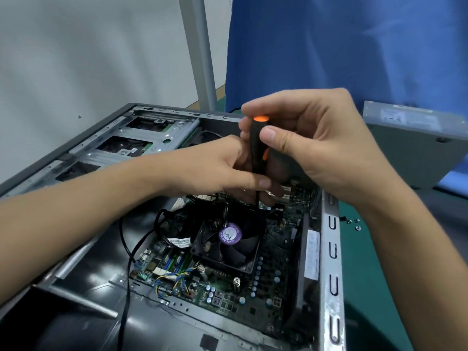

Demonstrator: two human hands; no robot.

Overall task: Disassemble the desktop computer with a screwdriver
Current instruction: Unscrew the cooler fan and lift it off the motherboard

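Case (329, 249) lies open, holding motherboard (276, 252) with black fan (228, 247) mounted on it. Screwdriver (257, 148) stands upright at fan's far corner. Right hand (316, 143) pinches its handle top; left hand (217, 165) pinches its lower handle.

Case (329, 252): bare grey metal, dull, scuffed along the right rim | near-left panel (101, 282): glossy black, catching the light | screwdriver (257, 148): matt black plastic handle, shiny orange cap | fan (220, 257): black plastic, glossy purple sticker (230, 233) | screws (357, 227), right: bright metal | mat (362, 264): matt green | far drape (329, 46): smooth blue cloth
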